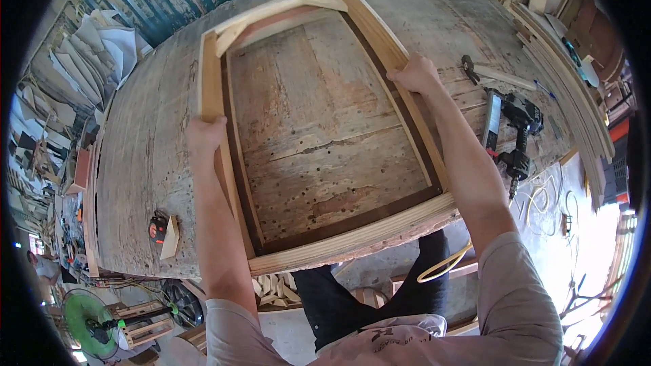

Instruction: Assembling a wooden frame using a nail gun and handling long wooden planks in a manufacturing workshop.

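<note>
**Both hands on wooden frame, centre of picture**

Left hand (205, 134) grips the left rail of the wooden frame (369, 229), fingers wrapped over its edge. Right hand (417, 74) closed on the right rail, upper centre-right. Frame lies flat on the worn workbench (146, 149), filling mid-picture: pale outer strips, dark inner border, rectangular, open middle. Tape measure (157, 227) lower left; nail gun (512, 132) at right.
</note>
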`<state>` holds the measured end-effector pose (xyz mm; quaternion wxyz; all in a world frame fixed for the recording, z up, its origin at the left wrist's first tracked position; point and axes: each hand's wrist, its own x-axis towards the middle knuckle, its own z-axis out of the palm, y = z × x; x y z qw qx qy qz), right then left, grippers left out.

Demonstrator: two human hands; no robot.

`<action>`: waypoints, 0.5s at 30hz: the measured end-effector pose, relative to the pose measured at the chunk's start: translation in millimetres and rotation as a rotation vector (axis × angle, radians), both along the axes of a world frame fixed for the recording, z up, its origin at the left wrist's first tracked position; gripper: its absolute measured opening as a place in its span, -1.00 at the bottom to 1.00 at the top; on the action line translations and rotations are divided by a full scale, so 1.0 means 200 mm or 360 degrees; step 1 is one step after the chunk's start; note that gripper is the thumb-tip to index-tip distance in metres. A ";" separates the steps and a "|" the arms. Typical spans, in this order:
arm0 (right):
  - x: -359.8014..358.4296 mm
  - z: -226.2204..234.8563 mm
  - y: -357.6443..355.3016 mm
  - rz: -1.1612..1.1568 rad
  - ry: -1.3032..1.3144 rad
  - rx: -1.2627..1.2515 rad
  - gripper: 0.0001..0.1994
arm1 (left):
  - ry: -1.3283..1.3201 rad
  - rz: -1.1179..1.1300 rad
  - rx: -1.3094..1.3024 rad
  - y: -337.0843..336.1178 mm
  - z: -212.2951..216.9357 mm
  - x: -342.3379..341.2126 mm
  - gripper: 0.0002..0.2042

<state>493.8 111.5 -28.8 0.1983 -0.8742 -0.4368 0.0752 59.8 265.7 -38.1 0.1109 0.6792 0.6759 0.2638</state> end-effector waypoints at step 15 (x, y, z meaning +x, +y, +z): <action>-0.42 0.56 -1.03 -0.0108 -0.0065 0.1547 -0.52 | -0.0924 -0.0013 0.1105 -1.15 0.75 -0.19 -0.55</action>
